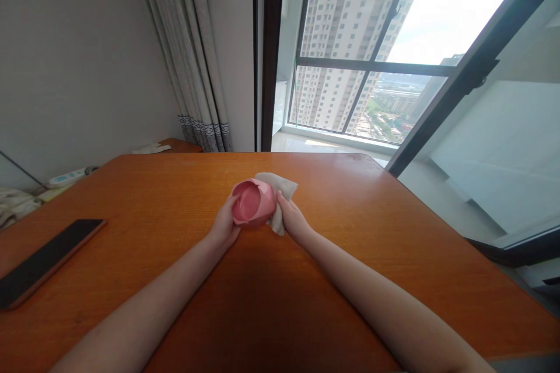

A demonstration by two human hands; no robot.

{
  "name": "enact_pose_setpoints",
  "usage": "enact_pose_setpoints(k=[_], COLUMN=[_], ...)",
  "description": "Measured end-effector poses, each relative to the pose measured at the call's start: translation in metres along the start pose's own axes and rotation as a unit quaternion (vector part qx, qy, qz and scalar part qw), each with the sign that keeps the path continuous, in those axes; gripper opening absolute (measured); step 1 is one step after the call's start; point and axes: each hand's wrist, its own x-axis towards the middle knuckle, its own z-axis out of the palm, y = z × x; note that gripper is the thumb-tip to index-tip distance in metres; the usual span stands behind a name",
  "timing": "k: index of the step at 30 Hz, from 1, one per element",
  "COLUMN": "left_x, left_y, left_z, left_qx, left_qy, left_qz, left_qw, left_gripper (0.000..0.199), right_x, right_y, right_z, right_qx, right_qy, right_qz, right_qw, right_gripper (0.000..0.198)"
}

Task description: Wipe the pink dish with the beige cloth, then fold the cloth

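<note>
A pink vase-like pot point(265, 203) is tilted on its side above the wooden table point(341, 303), its round opening facing me. My left hand point(225, 221) grips its rim from the left, the thumb at the opening and the other fingers partly hidden behind it. My right hand point(292, 215) is closed on a white wipe or tissue point(280, 183), pressed against the pot's right side. Part of the wipe sticks out above and below the right hand's thumb.
A long black flat object with a reddish edge point(48, 259) lies on the table at left. Beyond the left edge sits a white power strip point(67, 177). Behind the table are a grey curtain point(192, 58) and a large window point(371, 64).
</note>
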Motion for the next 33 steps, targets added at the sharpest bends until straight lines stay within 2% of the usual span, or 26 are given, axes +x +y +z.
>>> enact_pose_setpoints(k=[2,4,7,8,12,13,17,19,23,29,31,33], left_x=[0.0,0.001,0.002,0.002,0.002,0.002,0.002,0.002,0.003,-0.002,-0.001,0.001], left_y=[0.001,0.003,0.003,0.003,-0.001,-0.002,-0.005,-0.004,-0.001,-0.005,-0.007,-0.008], left_z=[0.0,0.0,0.0,-0.001,-0.001,-0.001,0.001,0.001,-0.001,-0.002,-0.002,-0.002], left_qx=[-0.037,-0.049,-0.03,-0.016,0.057,0.073,0.076,0.064,0.086,0.131,0.14,0.133], left_qy=[0.031,0.039,0.007,-0.007,-0.038,-0.038,0.001,0.016,-0.005,-0.006,-0.001,-0.007], left_qz=[-0.02,-0.001,0.059,0.06,-0.028,-0.031,0.038,0.046,0.063,-0.041,-0.018,0.038], left_qw=[0.999,0.998,0.998,0.998,0.997,0.996,0.996,0.997,0.994,0.991,0.99,0.99], left_gripper=[0.015,0.014,0.017,0.019,0.026,0.028,0.03,0.031,0.031,0.028,0.026,0.026], right_x=[-0.003,-0.005,-0.004,-0.002,0.005,0.006,0.003,0.0,0.002,0.013,0.014,0.011], right_y=[0.005,0.011,0.017,0.016,0.007,0.005,0.002,0.005,0.01,0.003,0.002,0.004], right_z=[0.006,0.011,0.012,0.01,-0.001,-0.003,0.0,0.004,0.005,-0.008,-0.008,-0.005], right_qx=[0.022,0.042,0.066,0.069,0.073,0.072,0.091,0.098,0.108,0.075,0.069,0.075], right_qy=[-0.023,-0.041,-0.02,-0.004,0.046,0.051,0.033,0.015,0.001,0.059,0.06,0.055], right_qz=[0.017,0.014,0.019,0.02,0.018,0.026,0.086,0.08,0.048,0.054,0.06,0.069], right_qw=[0.999,0.998,0.997,0.997,0.996,0.996,0.992,0.992,0.993,0.994,0.994,0.993], right_gripper=[0.05,0.051,0.052,0.052,0.044,0.042,0.039,0.039,0.04,0.039,0.038,0.038])
